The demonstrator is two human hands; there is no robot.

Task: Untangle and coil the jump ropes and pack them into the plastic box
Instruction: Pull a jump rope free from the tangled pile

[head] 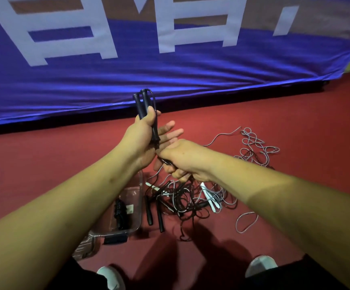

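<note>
Bare forearms (65,206), black legwear (295,275), white shoes (261,265).

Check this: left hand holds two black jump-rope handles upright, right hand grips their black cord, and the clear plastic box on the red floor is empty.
Not empty: the head view shows a coiled black rope lying in the clear plastic box. The left hand, black handles, right hand and black cord are as stated.

Large white characters (69,38) stand on the blue banner (170,76) beyond the floor's far edge, cropped and not readable. A small white label (129,209) inside the plastic box (115,231) is too small to read.
</note>
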